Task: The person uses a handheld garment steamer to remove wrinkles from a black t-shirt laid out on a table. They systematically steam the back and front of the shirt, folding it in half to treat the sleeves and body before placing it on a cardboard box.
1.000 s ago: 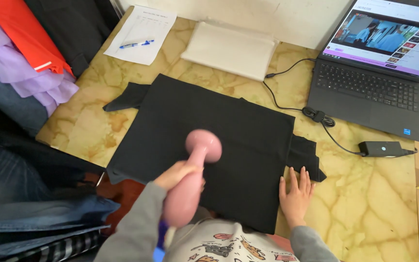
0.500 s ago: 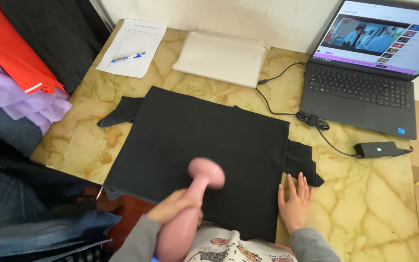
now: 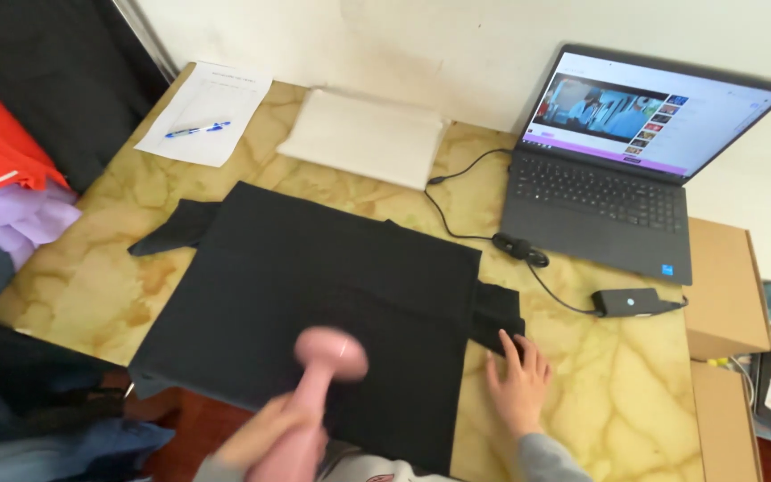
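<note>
While the left hand (image 3: pixel 265 437) wraps closed around the handle of a pink handheld steamer (image 3: pixel 314 393), its rounded head hovering low over the near part of a black garment (image 3: pixel 314 286), the right hand (image 3: pixel 518 386) lies flat on the yellow marbled table (image 3: pixel 617 393) with fingers spread and empty, the fingertips touching the dark sleeve end that sticks out at the garment's right edge. The garment is spread across the middle of the table, its near hem hanging a little over the front edge, with a second sleeve end showing at the far left. To steam well from this position, the head would best travel in slow, overlapping passes from near hem toward the far edge, held just off the cloth rather than pressed in; the flat hand is well placed to keep the fabric taut, but should stay clear of the steamer's path, since the two are only moderately apart. The motion blur on the steamer hides its face, so whether it touches the cloth cannot be told. Beyond the garment lie a folded white cloth (image 3: pixel 363 136), a sheet of paper (image 3: pixel 205 112) with a blue pen (image 3: pixel 196 130), an open laptop (image 3: pixel 622 174) and its charger cable (image 3: pixel 493 239), which runs near the garment's far right corner and is worth avoiding.
</note>
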